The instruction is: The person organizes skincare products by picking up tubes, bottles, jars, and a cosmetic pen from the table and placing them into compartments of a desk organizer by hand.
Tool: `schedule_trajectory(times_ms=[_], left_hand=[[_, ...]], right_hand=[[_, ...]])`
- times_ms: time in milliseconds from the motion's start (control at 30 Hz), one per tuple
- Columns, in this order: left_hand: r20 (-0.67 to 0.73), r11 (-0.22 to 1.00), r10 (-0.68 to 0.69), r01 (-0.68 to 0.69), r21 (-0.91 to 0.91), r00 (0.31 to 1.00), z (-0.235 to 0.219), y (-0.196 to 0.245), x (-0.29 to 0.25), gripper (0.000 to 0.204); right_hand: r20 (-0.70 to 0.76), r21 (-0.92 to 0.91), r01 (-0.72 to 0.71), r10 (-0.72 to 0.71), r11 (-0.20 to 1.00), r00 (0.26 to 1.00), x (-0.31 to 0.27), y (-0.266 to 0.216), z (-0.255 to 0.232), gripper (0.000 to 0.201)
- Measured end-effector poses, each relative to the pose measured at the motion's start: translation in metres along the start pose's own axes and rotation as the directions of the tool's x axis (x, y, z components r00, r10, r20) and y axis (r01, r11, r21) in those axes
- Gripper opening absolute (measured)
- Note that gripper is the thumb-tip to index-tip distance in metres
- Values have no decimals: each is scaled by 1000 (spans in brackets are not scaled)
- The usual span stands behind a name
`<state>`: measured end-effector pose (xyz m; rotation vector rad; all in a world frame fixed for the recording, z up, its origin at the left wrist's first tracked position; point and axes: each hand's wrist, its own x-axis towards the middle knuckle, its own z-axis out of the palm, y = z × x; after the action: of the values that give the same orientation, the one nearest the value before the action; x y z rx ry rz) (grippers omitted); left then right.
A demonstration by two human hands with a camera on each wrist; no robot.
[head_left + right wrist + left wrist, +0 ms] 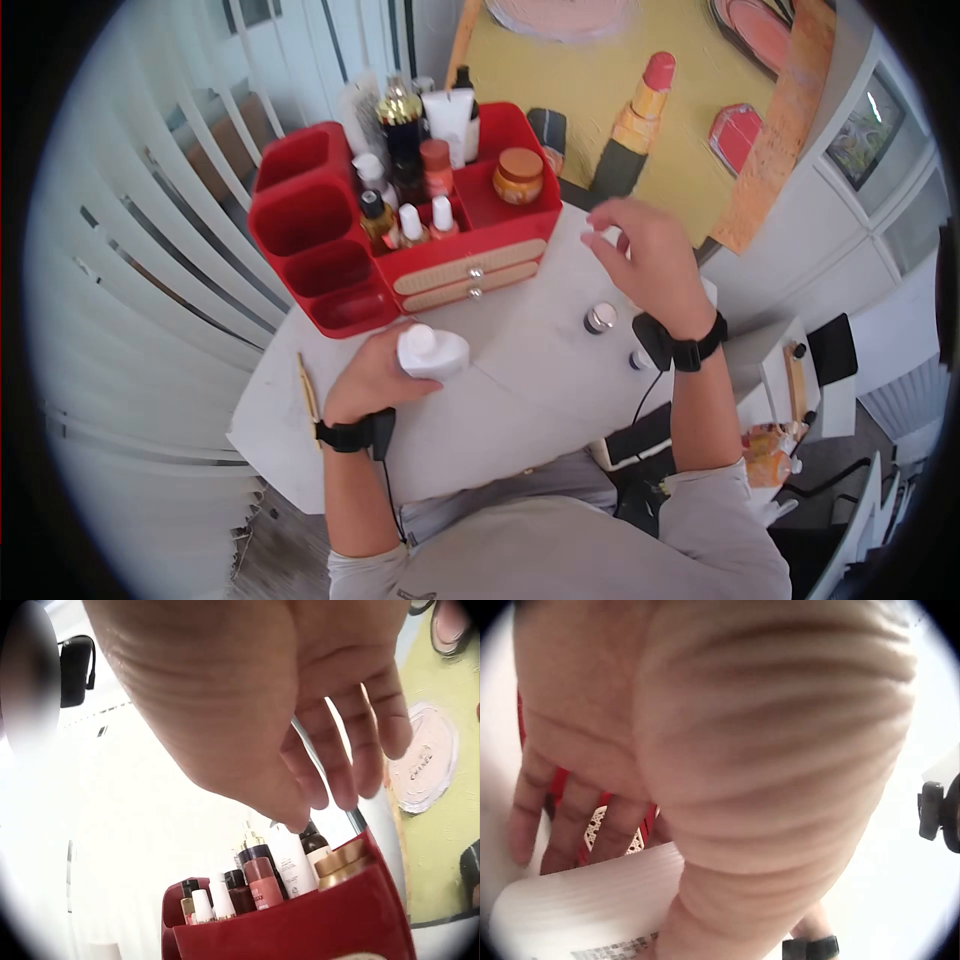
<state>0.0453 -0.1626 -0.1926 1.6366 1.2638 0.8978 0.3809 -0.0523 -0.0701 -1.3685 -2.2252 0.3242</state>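
Observation:
My left hand (pixel 370 378) grips a white bottle (pixel 440 358) with a white cap, above the table in front of the red organizer (pixel 430 256). In the left wrist view the bottle (pixel 592 900) lies against the fingers, small dark print on its side. My right hand (pixel 652 255) is raised beyond the organizer's right end, fingers loosely bent. The right wrist view shows nothing in that hand (pixel 300 712), its fingertips overlapping the space above the organizer. Cosmetic bottles, a white tube (pixel 450 122) and an amber jar (pixel 518 177) stand in the organizer.
Two small lidded containers (pixel 600 318) stand on the white table (pixel 520 410) near my right wrist. Thin gold sticks (pixel 307 385) lie at its left edge. Vertical blinds (pixel 150 280) hang at left. A painting with a lipstick (pixel 640 120) stands behind the table.

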Motion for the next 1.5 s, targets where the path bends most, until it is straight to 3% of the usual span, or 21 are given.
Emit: schedule_trajectory(times_ms=[100, 133, 200, 267, 333, 367, 433, 600, 733, 867, 933, 1000, 1100, 1167, 1200, 1267, 1333, 1400, 1467, 1500], left_hand=[[-33, 1000, -8, 8, -15, 999, 6, 3, -2, 53], [-65, 1000, 12, -12, -6, 998, 6, 4, -1, 52], [-93, 999, 37, -36, 10, 995, 6, 5, 0, 51], [-139, 998, 65, -67, -6, 988, 8, 4, 0, 51], [-139, 997, 76, -77, 1, 987, 9, 4, 0, 51], [-148, 997, 82, -83, 0, 986, 9, 4, 0, 50], [-140, 996, 77, -82, -31, 987, 11, 2, 0, 50], [-154, 994, 106, -103, 25, 982, 10, 5, 0, 49], [-135, 996, 74, -81, -46, 988, 13, 8, 0, 49], [-130, 998, 63, -65, -14, 989, 13, 5, -2, 49], [-100, 997, 52, -58, -48, 994, 15, 5, 3, 49], [-118, 998, 58, -59, -7, 991, 14, 11, 1, 47], [-123, 997, 76, -77, -4, 990, 16, 14, 2, 46], [-137, 997, 75, -76, 0, 988, 16, 15, 0, 46], [-120, 997, 72, -73, 2, 990, 15, 12, 1, 48], [-133, 998, 62, -62, 11, 989, 14, 11, -1, 51], [-139, 997, 77, -80, -18, 987, 16, 13, -1, 46], [-159, 997, 74, -69, 34, 984, 13, 13, -2, 47], [-104, 997, 66, -69, -31, 992, 13, 12, 0, 48], [-105, 996, 83, -87, -32, 991, 13, 7, 1, 48]], right_hand=[[108, -88, 18, -8, 996, 994, -45, 45, 19, 33], [104, -93, 8, 2, 996, 995, -56, 57, 29, 33], [26, -99, 129, -127, 987, 992, -77, 73, 44, 31], [68, -137, 95, -86, 986, 994, -89, 70, 52, 34], [-30, -336, 174, -196, 926, 980, -96, 67, 64, 35], [-44, -333, 167, -193, 928, 980, -99, 64, 69, 35], [46, -128, 78, -72, 989, 996, -101, 58, 77, 34], [95, -51, 164, -158, 985, 983, -99, 37, 89, 33], [151, -50, 228, -218, 972, 964, -91, 26, 98, 36], [155, -28, 193, -186, 981, 970, -86, 30, 91, 42], [-91, -60, 243, -248, 968, 964, -76, 45, 69, 53], [-186, -182, 189, -222, 965, 957, -60, 82, 33, 61], [-160, -314, 114, -171, 942, 972, -43, 116, -10, 62], [121, -360, 29, 15, 932, 993, -34, 140, -5, 58], [123, -359, 45, 0, 932, 992, -28, 142, -3, 58], [322, -443, 91, 64, 892, 944, -11, 141, 4, 52], [328, -366, 181, -55, 913, 943, 5, 123, -12, 44], [-43, -173, 190, -200, 966, 979, 28, 101, -29, 38], [-221, -150, 317, -344, 936, 912, 67, 71, -53, 35], [-222, -151, 333, -361, 931, 906, 90, 61, -58, 35]])
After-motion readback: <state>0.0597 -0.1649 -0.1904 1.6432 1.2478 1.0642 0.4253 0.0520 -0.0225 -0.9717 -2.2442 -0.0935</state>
